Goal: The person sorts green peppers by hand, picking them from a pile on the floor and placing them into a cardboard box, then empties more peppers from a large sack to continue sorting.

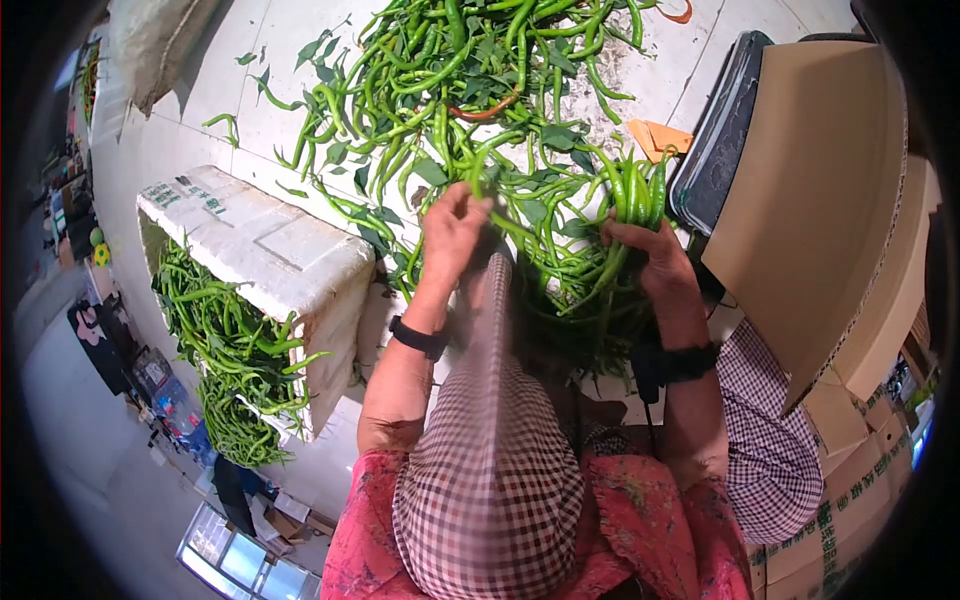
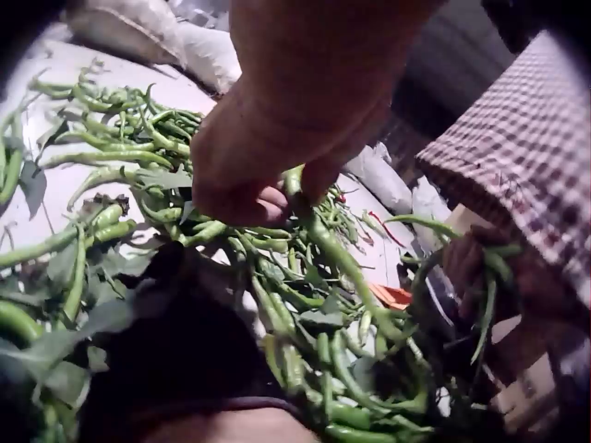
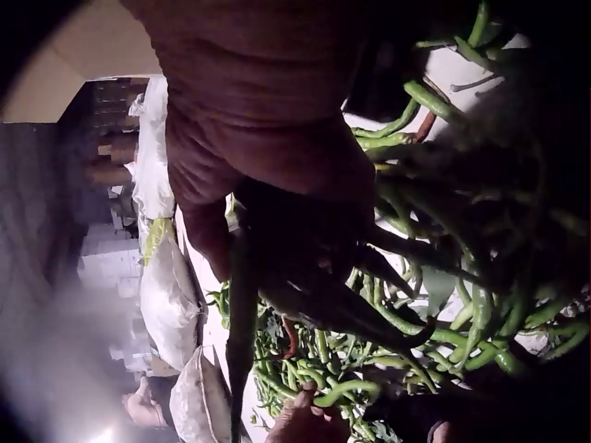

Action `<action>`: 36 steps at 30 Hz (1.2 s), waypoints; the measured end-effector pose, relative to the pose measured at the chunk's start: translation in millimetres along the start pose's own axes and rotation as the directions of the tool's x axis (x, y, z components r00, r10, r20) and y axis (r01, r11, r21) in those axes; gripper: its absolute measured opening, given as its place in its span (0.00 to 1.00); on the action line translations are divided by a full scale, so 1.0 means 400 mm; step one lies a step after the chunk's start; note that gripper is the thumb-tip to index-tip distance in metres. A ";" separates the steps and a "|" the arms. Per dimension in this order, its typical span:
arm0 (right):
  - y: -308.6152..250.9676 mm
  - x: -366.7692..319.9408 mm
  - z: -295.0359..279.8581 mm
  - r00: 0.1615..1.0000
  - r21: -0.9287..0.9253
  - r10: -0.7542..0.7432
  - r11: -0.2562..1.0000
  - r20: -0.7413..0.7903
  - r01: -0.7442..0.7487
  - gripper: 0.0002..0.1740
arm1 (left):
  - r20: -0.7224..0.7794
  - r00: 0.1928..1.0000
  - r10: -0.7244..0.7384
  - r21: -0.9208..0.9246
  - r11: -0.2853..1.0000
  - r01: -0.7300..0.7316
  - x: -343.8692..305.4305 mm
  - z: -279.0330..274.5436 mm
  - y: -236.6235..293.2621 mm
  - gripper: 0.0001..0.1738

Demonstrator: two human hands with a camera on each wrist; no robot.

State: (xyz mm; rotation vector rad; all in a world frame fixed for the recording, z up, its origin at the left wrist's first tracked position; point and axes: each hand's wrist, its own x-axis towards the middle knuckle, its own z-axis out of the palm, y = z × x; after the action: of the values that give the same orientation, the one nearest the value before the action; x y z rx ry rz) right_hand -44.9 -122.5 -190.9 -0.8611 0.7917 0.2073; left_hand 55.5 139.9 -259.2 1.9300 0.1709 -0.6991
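A long green chili pepper (image 2: 337, 254) is pinched between the thumb and fingers of my left hand (image 1: 453, 228), over the near part of the pile. My right hand (image 1: 657, 256) grips a bunch of green chili peppers (image 1: 638, 190), their ends standing up past the fingers in the head view. In the right wrist view that bunch is dark and partly hidden by the palm. Below and around both hands spreads a loose pile of green chili peppers (image 1: 430, 80) with leaves and a few red ones mixed in.
At the left, a white foam box (image 1: 255, 225) lies on its side, peppers spilling from its opening. A black crate (image 1: 722, 130) and cardboard (image 1: 815, 190) stand at the right. An orange scrap (image 1: 660, 138) lies by the crate. A sack (image 1: 150, 45) is at the far left.
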 end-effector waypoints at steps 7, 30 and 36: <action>-0.008 0.014 -0.008 0.997 -0.116 0.059 0.992 0.053 -0.053 0.18 | -0.133 0.790 0.599 0.800 0.535 -0.271 0.058 0.030 -0.006 0.24; -0.001 0.006 -0.023 0.999 -0.022 0.005 1.000 0.050 -0.004 0.17 | -0.180 0.981 0.071 -0.413 0.900 -0.141 0.136 -0.064 0.138 0.09; 0.020 0.010 -0.032 0.997 -0.013 -0.028 0.999 0.067 0.029 0.15 | -0.221 0.970 0.099 -0.041 0.993 -0.110 0.066 -0.093 -0.003 0.08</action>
State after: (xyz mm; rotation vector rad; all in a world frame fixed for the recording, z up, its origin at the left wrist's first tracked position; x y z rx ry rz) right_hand -52.6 -127.3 -203.5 -0.8741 0.7161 0.2152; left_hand 91.1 167.8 -263.3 1.9473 0.2203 -0.4069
